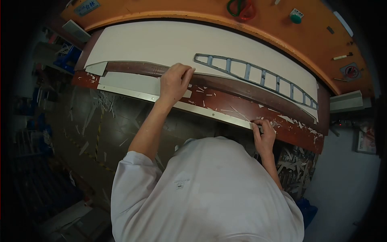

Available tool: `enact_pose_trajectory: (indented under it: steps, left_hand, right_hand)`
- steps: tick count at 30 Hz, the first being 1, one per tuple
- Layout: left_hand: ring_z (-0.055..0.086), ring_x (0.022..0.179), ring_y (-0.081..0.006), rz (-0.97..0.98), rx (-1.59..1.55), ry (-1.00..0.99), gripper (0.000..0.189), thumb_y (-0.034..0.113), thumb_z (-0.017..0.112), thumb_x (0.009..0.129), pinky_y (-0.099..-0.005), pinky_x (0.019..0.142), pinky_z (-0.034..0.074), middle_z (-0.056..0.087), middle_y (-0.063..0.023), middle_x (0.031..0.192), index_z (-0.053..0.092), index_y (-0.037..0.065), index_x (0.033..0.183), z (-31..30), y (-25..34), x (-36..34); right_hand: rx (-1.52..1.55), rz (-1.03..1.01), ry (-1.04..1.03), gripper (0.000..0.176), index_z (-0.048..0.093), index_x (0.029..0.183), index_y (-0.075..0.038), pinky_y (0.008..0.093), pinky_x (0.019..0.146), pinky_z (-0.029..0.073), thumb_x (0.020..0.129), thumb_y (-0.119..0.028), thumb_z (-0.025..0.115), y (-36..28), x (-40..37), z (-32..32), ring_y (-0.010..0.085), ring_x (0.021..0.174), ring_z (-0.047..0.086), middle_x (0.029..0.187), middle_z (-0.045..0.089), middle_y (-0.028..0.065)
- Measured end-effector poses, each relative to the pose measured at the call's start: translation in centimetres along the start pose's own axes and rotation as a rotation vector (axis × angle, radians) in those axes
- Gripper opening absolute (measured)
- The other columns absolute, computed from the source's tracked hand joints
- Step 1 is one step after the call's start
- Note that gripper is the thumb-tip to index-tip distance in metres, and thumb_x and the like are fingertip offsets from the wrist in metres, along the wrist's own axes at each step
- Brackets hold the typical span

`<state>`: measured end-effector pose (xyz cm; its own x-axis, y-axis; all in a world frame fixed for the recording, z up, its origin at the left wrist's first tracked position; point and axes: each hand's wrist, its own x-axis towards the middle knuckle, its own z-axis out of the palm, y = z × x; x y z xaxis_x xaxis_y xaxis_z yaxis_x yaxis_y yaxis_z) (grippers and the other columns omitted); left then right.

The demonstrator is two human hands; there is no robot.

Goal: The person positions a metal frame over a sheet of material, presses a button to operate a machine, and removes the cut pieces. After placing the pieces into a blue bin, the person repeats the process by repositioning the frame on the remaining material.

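Observation:
My left hand [174,82] is closed over the lower edge of a long pale sheet [161,42], its fingers curled; what it holds, if anything, is hidden. At the front edge of the red-brown bench, my right hand [264,136] is closed beside the end of a metal strip [193,109], with something dark and small between its fingers. A curved grey ladder-shaped template [248,71] lies on the right part of the sheet. Under the sheet's lower edge runs a curved brown band [242,92]. A paler piece [129,83] lies left of my left hand.
White scraps [288,119] are scattered over the bench, and strips [100,103] lie on the floor at left. An orange machine [193,11] with a green button [296,18] spans the back. Red and green handles [244,11] sit on it. A bin of offcuts [296,165] is below right.

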<state>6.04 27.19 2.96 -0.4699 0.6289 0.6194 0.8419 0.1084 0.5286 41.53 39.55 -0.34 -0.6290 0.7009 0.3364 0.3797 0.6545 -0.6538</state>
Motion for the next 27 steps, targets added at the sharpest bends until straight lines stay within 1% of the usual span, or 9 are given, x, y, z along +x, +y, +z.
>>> enact_pose_trajectory:
  steps: [3, 6, 8, 9, 12, 14, 17, 24, 27]
  left_hand:
    - [0.067, 0.102, -0.0327, 0.055, 0.223, -0.013, 0.021, 0.022, 0.068, 0.097, -0.0436, 0.087, 0.054, 0.070, -0.0126, 0.112, 0.071, 0.005, 0.110, 1.1, -3.5, 5.9]
    - [0.059, 0.123, -0.0362, 0.061, 0.275, -0.013, 0.030, 0.024, 0.064, 0.099, -0.0473, 0.103, 0.048, 0.063, -0.0169, 0.133, 0.067, 0.005, 0.122, 4.4, -7.4, 9.5]
    - [0.057, 0.125, -0.0401, 0.025, 0.264, -0.049, 0.035, 0.026, 0.063, 0.100, -0.0490, 0.105, 0.046, 0.060, -0.0205, 0.137, 0.064, 0.006, 0.128, 7.0, -9.5, 9.2]
    - [0.056, 0.126, -0.0421, 0.011, 0.263, -0.068, 0.037, 0.026, 0.062, 0.101, -0.0499, 0.106, 0.045, 0.058, -0.0223, 0.139, 0.063, 0.006, 0.131, 7.9, -10.2, 9.1]
    - [0.054, 0.130, -0.0356, 0.013, 0.373, -0.142, 0.039, 0.027, 0.062, 0.100, -0.0498, 0.110, 0.041, 0.059, -0.0199, 0.137, 0.062, 0.005, 0.132, 8.0, -9.2, 9.1]
    - [0.053, 0.131, -0.0351, -0.004, 0.361, -0.187, 0.038, 0.028, 0.063, 0.099, -0.0489, 0.111, 0.039, 0.059, -0.0192, 0.135, 0.063, 0.005, 0.130, 7.6, -8.7, 9.0]
    - [0.053, 0.131, -0.0339, -0.009, 0.360, -0.172, 0.035, 0.028, 0.062, 0.099, -0.0478, 0.112, 0.038, 0.060, -0.0175, 0.133, 0.064, 0.005, 0.126, 7.7, -9.0, 9.2]
    - [0.052, 0.131, -0.0319, -0.051, 0.394, -0.206, 0.035, 0.029, 0.060, 0.100, -0.0467, 0.113, 0.037, 0.059, -0.0145, 0.135, 0.063, 0.008, 0.128, 7.4, -8.4, 9.1]
    - [0.052, 0.131, -0.0313, -0.046, 0.415, -0.205, 0.035, 0.029, 0.059, 0.101, -0.0460, 0.113, 0.037, 0.058, -0.0137, 0.136, 0.063, 0.009, 0.129, 7.8, -8.9, 9.0]
  right_hand:
    - [0.038, 0.066, -0.028, 0.015, 0.068, 0.101, 0.000, 0.0381, 0.077, 0.053, 0.092, -0.011, 0.073, 0.0, 0.4, -0.2, 0.0299, 0.086, 0.068, 0.095, 0.068, 0.0133]
    - [0.120, 0.184, -0.051, 0.021, 0.068, 0.110, 0.001, 0.0372, 0.081, 0.054, 0.093, -0.012, 0.072, -0.7, 1.5, -0.8, 0.0287, 0.090, 0.069, 0.102, 0.068, 0.0147]
    - [0.100, 0.259, -0.069, 0.027, 0.067, 0.117, 0.001, 0.0368, 0.084, 0.054, 0.094, -0.012, 0.072, -2.3, 3.9, -1.1, 0.0285, 0.093, 0.069, 0.107, 0.068, 0.0161]
    - [0.048, 0.143, -0.072, 0.031, 0.066, 0.121, 0.001, 0.0379, 0.086, 0.053, 0.093, -0.013, 0.073, -3.1, 5.7, -1.0, 0.0300, 0.098, 0.068, 0.112, 0.067, 0.0168]
    - [-0.112, -0.161, -0.120, 0.048, 0.060, 0.132, -0.002, 0.0433, 0.099, 0.047, 0.090, -0.017, 0.076, -5.0, 12.4, 0.9, 0.0340, 0.118, 0.059, 0.129, 0.060, 0.0169]
    - [-0.228, -0.221, -0.213, 0.063, 0.054, 0.141, -0.005, 0.0441, 0.109, 0.041, 0.088, -0.026, 0.079, -6.3, 17.3, 3.4, 0.0361, 0.128, 0.052, 0.140, 0.053, 0.0170]
    - [-0.339, -0.323, -0.304, 0.075, 0.050, 0.146, -0.006, 0.0464, 0.111, 0.037, 0.085, -0.036, 0.081, -5.5, 21.7, 7.9, 0.0359, 0.132, 0.048, 0.142, 0.050, 0.0187]
    - [-0.219, -0.426, -0.367, 0.060, 0.067, 0.121, -0.001, 0.0439, 0.097, 0.043, 0.081, -0.043, 0.082, -3.9, 23.7, 10.1, 0.0315, 0.111, 0.055, 0.114, 0.059, 0.0139]
    - [-0.230, -0.449, -0.359, 0.060, 0.067, 0.122, -0.001, 0.0434, 0.096, 0.044, 0.082, -0.043, 0.082, -4.1, 23.9, 9.8, 0.0316, 0.110, 0.055, 0.114, 0.059, 0.0142]
